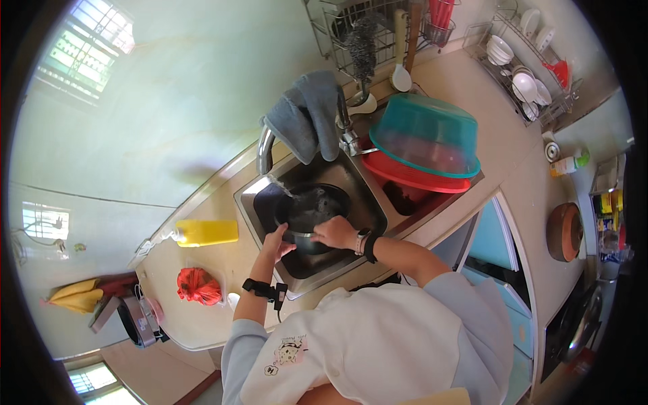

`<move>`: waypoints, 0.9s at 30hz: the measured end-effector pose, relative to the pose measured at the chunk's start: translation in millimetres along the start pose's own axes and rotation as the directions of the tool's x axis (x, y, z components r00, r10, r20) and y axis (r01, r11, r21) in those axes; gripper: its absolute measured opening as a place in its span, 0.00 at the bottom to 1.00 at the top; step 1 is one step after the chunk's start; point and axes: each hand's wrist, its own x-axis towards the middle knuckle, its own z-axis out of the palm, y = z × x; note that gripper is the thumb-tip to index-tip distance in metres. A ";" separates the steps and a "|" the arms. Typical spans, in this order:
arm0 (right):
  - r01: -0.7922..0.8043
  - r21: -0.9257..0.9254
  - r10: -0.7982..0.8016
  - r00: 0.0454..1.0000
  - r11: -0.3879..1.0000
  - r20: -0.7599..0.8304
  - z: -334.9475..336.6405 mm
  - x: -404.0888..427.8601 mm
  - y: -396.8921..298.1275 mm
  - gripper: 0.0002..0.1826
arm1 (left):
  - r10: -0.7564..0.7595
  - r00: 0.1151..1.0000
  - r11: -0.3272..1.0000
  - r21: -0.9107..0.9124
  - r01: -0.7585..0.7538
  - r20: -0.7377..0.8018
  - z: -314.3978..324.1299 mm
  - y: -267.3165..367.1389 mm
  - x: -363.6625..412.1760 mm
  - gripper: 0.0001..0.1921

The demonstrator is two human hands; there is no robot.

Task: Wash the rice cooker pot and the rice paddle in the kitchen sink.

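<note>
A dark round pot [314, 248] sits tilted in the left basin of the stainless steel sink [375, 221], with water and some bubbles inside. Water runs into it from the curved metal faucet [264, 152]. At the pot's left side, my left hand [276, 245] grips the rim, thumb up. My right hand [335, 234] is curled over the near rim, its fingertips touching the metal edge; whether anything small is under them is hidden. A grey cloth [306, 114] hangs over the faucet.
A teal plastic basin [430, 129] lies upside down over a red basin [420, 174] to the right. Left of the sink are a yellow bottle [207, 233] and a red plastic bag [198, 286]. Wire racks with bowls [524, 87] stand farther right. A cabinet door [492, 235] hangs open below.
</note>
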 end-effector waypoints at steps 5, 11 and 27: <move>-0.315 0.244 0.361 0.915 0.917 -0.179 1.9 7.5 19.5 0.18 | 0.222 0.953 0.973 0.012 -0.229 0.205 10.6 9.9 -24.4 0.24; -0.416 0.642 0.563 0.826 0.644 -0.030 0.3 0.8 24.0 0.19 | 0.208 0.936 0.977 -0.014 -0.213 0.284 15.3 -11.1 -41.2 0.21; -0.385 0.899 0.590 0.782 0.208 0.198 8.5 12.7 17.1 0.16 | 0.316 0.930 0.946 -0.143 -0.293 0.186 2.0 -17.9 -59.9 0.15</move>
